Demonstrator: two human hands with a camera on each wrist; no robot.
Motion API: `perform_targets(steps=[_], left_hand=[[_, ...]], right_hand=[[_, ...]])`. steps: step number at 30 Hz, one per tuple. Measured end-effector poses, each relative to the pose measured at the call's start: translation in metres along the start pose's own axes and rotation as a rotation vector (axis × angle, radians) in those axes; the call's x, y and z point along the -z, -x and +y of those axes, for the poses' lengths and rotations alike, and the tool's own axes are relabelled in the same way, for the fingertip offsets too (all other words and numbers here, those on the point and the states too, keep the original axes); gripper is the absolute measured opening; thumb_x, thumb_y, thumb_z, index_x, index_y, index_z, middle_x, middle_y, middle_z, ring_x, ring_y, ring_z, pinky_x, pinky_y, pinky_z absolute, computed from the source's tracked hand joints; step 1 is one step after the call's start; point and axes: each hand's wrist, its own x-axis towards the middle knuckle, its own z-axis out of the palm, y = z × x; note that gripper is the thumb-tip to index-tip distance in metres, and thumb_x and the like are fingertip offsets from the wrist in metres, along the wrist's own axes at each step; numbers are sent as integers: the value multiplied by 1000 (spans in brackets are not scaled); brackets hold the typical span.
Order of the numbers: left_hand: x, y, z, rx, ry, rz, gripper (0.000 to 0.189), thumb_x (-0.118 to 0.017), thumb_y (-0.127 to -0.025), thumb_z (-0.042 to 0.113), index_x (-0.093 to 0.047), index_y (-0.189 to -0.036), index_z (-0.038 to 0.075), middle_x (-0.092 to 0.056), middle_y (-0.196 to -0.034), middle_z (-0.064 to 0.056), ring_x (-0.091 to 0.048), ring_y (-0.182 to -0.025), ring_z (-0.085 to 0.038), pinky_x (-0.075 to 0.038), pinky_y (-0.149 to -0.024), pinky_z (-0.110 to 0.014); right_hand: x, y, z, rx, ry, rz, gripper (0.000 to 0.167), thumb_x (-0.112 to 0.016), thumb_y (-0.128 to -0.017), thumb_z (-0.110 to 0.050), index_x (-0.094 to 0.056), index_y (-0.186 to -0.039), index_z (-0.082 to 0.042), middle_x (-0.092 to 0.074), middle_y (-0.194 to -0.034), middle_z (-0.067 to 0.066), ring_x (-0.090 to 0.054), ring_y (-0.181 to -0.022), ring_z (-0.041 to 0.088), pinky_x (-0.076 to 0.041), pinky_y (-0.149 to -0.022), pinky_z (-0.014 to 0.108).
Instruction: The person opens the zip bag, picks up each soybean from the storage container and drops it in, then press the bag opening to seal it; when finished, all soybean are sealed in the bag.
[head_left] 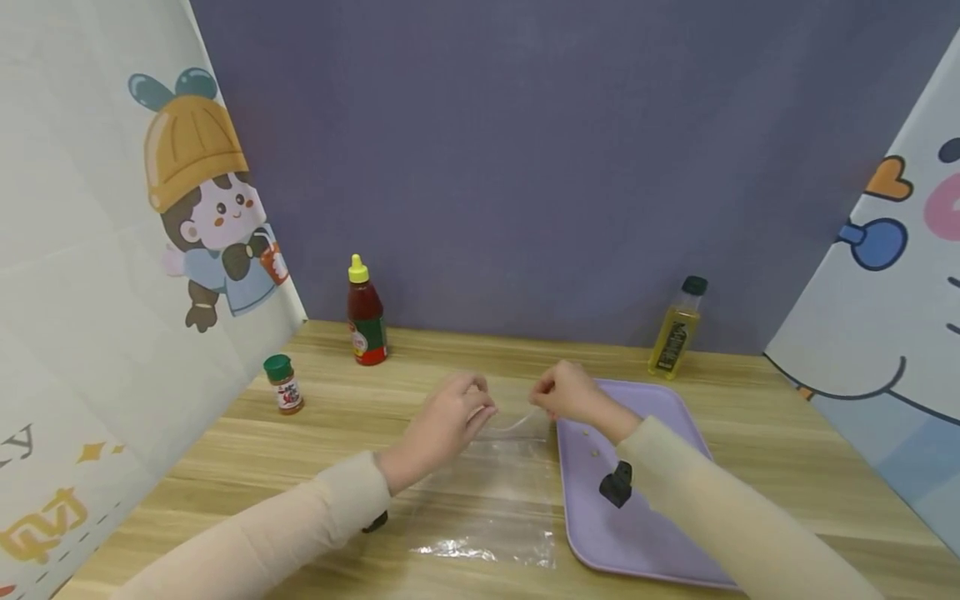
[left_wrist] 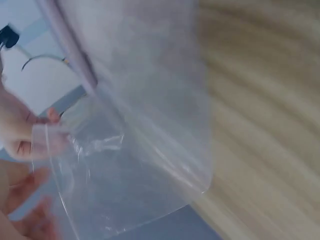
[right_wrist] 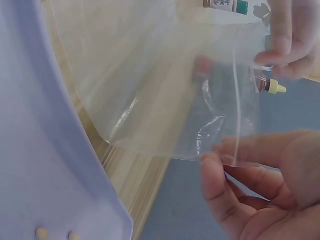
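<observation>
A clear zip-lock plastic bag (head_left: 495,492) hangs over the wood-grain table between the two hands. My right hand (head_left: 573,393) pinches one top corner of it by the white zip line. In the right wrist view, the right thumb and fingers (right_wrist: 215,182) close on that corner. My left hand (head_left: 447,418) is at the other end of the bag's top edge. Its fingers (left_wrist: 30,190) look bent and apart, blurred in the left wrist view. Whether they touch the plastic is hard to tell. Nothing shows inside the bag.
A lilac tray (head_left: 637,542) with several small pale bits lies right of the bag. Behind stand a red sauce bottle (head_left: 366,321) with a yellow cap and an oil bottle (head_left: 677,333). A green-capped spice jar (head_left: 284,387) stands at left.
</observation>
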Motion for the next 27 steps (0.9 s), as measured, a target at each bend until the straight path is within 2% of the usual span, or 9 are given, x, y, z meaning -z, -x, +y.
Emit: perform_targets(steps=[4, 9, 17, 18, 20, 21, 23, 24, 27], left_hand=[[7, -1, -5, 183, 29, -59, 10, -72, -86, 17, -75, -91, 10, -67, -118, -9, -61, -112, -26, -48, -100, -41], [10, 4, -6, 364, 173, -130, 25, -69, -87, 7, -71, -111, 5, -68, -119, -12, -63, -113, -29, -51, -97, -42], [5, 14, -11, 442, 312, -117, 46, -64, -83, -5, -62, -128, 5, -61, -132, -14, -56, -123, -31, -45, -105, -45], [5, 15, -11, 450, 327, -122, 47, -64, -83, -5, -61, -129, 7, -61, -133, -13, -63, -112, -29, -50, -99, -43], [3, 17, -12, 481, 365, -140, 50, -63, -83, -5, -60, -131, 10, -59, -135, -13, -69, -81, -23, -58, -78, -37], [2, 17, -12, 501, 390, -154, 51, -63, -84, -5, -59, -132, 11, -58, -137, -12, -65, -65, -18, -58, -65, -32], [1, 19, -12, 533, 433, -180, 53, -62, -84, -5, -58, -134, 13, -55, -139, -13, -45, -43, -10, -47, -43, -23], [0, 19, -12, 546, 458, -191, 54, -62, -84, -5, -57, -135, 13, -54, -140, -14, -34, -39, -7, -39, -37, -19], [-3, 20, -11, 566, 483, -207, 56, -61, -84, -6, -56, -136, 13, -53, -141, -16, -32, -39, -4, -34, -35, -15]], right_hand=[[-1, 2, -2, 34, -24, 21, 12, -69, -88, -12, -73, -85, -2, -66, -61, 4, -56, -50, 6, -50, -49, 21], [-2, 6, 0, 80, -65, 44, 15, -68, -89, -13, -73, -93, 0, -67, -65, 3, -56, -54, 6, -49, -51, 22], [-7, 13, 11, 127, -79, 12, 19, -68, -86, -6, -70, -103, 2, -68, -78, 6, -58, -71, 11, -50, -59, 23], [-8, 14, 11, 129, -76, 6, 19, -67, -87, -6, -70, -103, 3, -68, -79, 6, -58, -72, 11, -50, -59, 23], [-9, 16, 13, 134, -62, -1, 18, -67, -87, -5, -70, -103, 3, -67, -80, 7, -59, -72, 12, -50, -59, 23], [-10, 17, 13, 130, -57, -2, 18, -67, -86, -4, -70, -103, 2, -67, -79, 7, -59, -73, 13, -50, -59, 23], [-11, 19, 15, 127, -50, 0, 16, -67, -86, -4, -70, -101, 2, -67, -79, 7, -59, -73, 13, -50, -59, 22], [-12, 19, 16, 123, -52, 2, 15, -67, -86, -3, -70, -100, 2, -67, -80, 7, -59, -73, 13, -50, -60, 23], [-14, 21, 19, 117, -67, -2, 15, -68, -86, -5, -70, -99, 3, -68, -81, 8, -60, -73, 14, -50, -60, 24]])
